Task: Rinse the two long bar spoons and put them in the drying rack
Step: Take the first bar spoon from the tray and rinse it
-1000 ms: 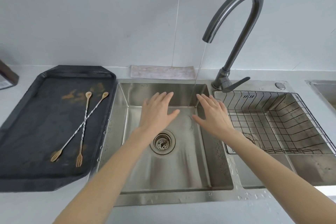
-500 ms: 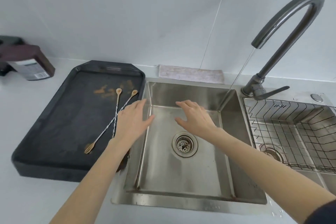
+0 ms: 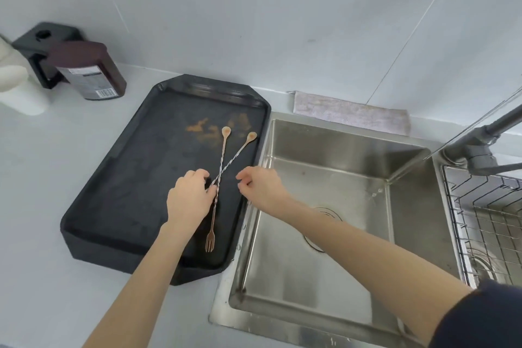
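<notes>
both hands have left the sink (image 3: 324, 328) since a second ago, when they were spread flat under the running water, and half a second ago the left was only crossing onto the black tray (image 3: 118, 178); the view has swung leftward too, so the faucet (image 3: 480, 147) now sits at the right edge and a brown bottle (image 3: 93, 73) has come into sight at the tray's far left. the two long bar spoons lie where they lay before, crossed on the right part of the tray: the first spoon (image 3: 217, 192) runs from its bowl at the far end to a small fork at the near end, and the second spoon (image 3: 237, 154) slants from its bowl near the tray's right rim down to the crossing. the left hand (image 3: 189, 200) is over the tray with its fingers curled at the crossing of the two stems, touching them, though whether it already grips them cannot be told. the right hand (image 3: 261, 189) hovers over the tray's right rim, just beside the spoons, fingers loosely curled and holding nothing. brown stains mark the tray by the spoon bowls. the bottle's label bears a barcode; its writing is too small to read. water runs from the faucet into the sink, and the wire drying rack (image 3: 491, 223) sits at the sink's right.
</notes>
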A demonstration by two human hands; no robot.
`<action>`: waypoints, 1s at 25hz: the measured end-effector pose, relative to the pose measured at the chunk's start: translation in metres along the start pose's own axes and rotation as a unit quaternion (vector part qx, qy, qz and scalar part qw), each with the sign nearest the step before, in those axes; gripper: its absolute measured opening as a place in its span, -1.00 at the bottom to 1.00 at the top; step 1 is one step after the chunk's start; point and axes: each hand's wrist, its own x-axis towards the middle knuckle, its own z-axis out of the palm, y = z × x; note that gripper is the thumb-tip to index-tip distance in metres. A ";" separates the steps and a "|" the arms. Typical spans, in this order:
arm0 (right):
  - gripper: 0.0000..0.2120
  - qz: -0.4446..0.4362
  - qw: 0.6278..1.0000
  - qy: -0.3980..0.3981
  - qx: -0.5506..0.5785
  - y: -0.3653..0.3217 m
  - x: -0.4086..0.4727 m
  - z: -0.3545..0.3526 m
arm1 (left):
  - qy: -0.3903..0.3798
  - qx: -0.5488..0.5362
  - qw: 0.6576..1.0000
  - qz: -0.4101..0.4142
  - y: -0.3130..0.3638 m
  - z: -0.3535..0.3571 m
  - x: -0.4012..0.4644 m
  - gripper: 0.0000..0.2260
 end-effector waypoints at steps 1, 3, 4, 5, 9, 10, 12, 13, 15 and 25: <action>-0.71 0.010 1.000 -0.003 0.016 -0.002 0.006 0.004 | 0.002 -0.002 1.000 -0.002 -0.002 0.002 0.002 -0.72; -0.72 0.023 0.999 -0.002 0.033 -0.006 0.016 0.009 | 0.008 -0.010 1.000 -0.004 -0.003 0.005 0.005 -0.74; -0.74 0.028 0.999 0.002 0.035 -0.007 0.020 0.012 | 0.013 -0.014 1.000 -0.005 -0.003 0.006 0.007 -0.75; -0.76 0.033 0.999 0.006 0.035 -0.007 0.024 0.013 | 0.018 -0.017 1.000 -0.003 -0.003 0.006 0.008 -0.77; -0.78 0.057 0.998 0.005 0.007 -0.009 0.038 0.018 | 0.037 -0.034 0.999 0.002 0.000 0.006 0.006 -0.82; -0.78 0.064 0.998 0.002 -0.007 -0.010 0.040 0.020 | 0.032 -0.033 0.999 0.002 0.001 0.007 0.006 -0.81; -0.77 0.074 0.997 -0.006 -0.031 -0.013 0.042 0.023 | 0.013 -0.021 1.000 0.000 0.002 0.008 0.005 -0.80; -0.76 0.076 0.996 -0.008 -0.037 -0.014 0.043 0.024 | 0.005 -0.011 1.000 -0.002 0.003 0.009 0.005 -0.79; -0.75 0.083 0.996 -0.009 -0.033 -0.015 0.044 0.025 | -0.002 0.016 1.000 -0.009 0.005 0.010 0.006 -0.80; -0.83 0.105 0.976 -0.021 0.188 -0.016 0.032 0.005 | 0.030 -0.042 0.999 -0.007 0.025 -0.006 -0.007 -0.80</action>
